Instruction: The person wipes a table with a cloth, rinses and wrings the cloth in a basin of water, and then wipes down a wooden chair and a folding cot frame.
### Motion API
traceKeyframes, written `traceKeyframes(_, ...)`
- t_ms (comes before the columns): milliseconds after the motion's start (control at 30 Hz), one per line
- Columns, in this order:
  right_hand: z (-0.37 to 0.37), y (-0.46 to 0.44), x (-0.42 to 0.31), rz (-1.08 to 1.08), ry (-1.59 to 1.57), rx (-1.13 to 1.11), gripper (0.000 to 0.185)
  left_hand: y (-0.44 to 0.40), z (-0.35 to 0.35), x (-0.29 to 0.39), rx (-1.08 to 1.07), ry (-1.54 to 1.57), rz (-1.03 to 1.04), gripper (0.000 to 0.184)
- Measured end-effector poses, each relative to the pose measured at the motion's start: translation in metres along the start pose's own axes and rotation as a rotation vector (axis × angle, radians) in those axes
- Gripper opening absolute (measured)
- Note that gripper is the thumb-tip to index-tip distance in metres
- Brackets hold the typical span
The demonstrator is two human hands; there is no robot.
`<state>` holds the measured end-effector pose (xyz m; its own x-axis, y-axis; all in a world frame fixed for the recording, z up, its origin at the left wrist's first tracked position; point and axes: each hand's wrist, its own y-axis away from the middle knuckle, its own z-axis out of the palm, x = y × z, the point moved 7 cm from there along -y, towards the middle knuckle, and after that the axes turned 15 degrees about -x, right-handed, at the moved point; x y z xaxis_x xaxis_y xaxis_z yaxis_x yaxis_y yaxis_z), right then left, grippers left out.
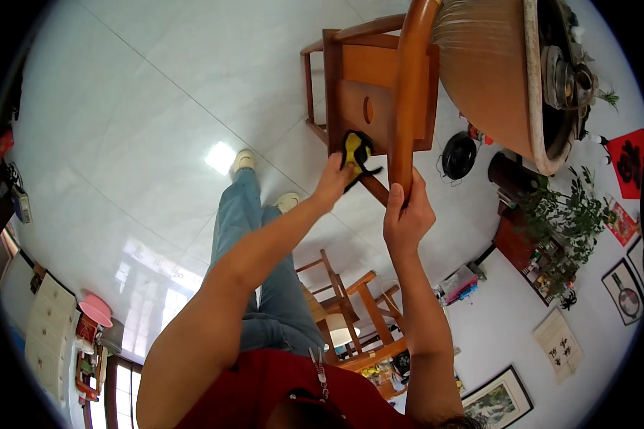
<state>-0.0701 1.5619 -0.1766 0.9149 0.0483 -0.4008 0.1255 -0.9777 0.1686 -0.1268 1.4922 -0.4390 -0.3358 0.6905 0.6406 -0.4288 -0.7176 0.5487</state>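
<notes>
A brown wooden chair point(373, 66) stands tilted in the upper middle, with an oval opening in its panel. My right hand point(409, 213) is wrapped round the lower end of its thick rounded rail point(411, 93), thumb along the wood. My left hand point(331, 183) is closed on a yellow and black cloth point(356, 154), which lies against the chair's lower edge. Some of the left fingers are hidden behind the cloth.
A large clay pot point(486, 68) stands close to the chair's right. Beyond are a round black object point(459, 155) on the floor and a leafy plant point(569, 218). More wooden chairs point(368, 304) stand near my legs point(265, 250). Glossy tiles point(150, 107) cover the floor.
</notes>
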Motion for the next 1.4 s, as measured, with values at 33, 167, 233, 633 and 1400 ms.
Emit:
traceKeyframes(33,-0.001,0.0,-0.001,0.005,-0.004,0.0,0.033,0.014,0.012,0.012,0.021,0.168,0.064,0.025)
traceKeyframes(167,-0.001,0.0,0.0,0.016,0.01,-0.007,0.033,0.07,0.047,0.062,-0.182,0.651,-0.02,0.034)
traceKeyframes(233,-0.001,0.0,0.001,0.005,0.008,0.011,0.033,0.094,0.048,0.092,-0.15,0.793,-0.037,0.038)
traceKeyframes(633,0.0,0.001,0.002,0.041,0.0,-0.006,0.034,0.04,0.025,0.309,-0.114,0.189,0.725,0.042)
traceKeyframes(1400,0.0,0.001,0.003,-0.01,-0.021,0.065,0.034,-0.014,0.005,0.291,-0.219,0.535,0.561,0.035)
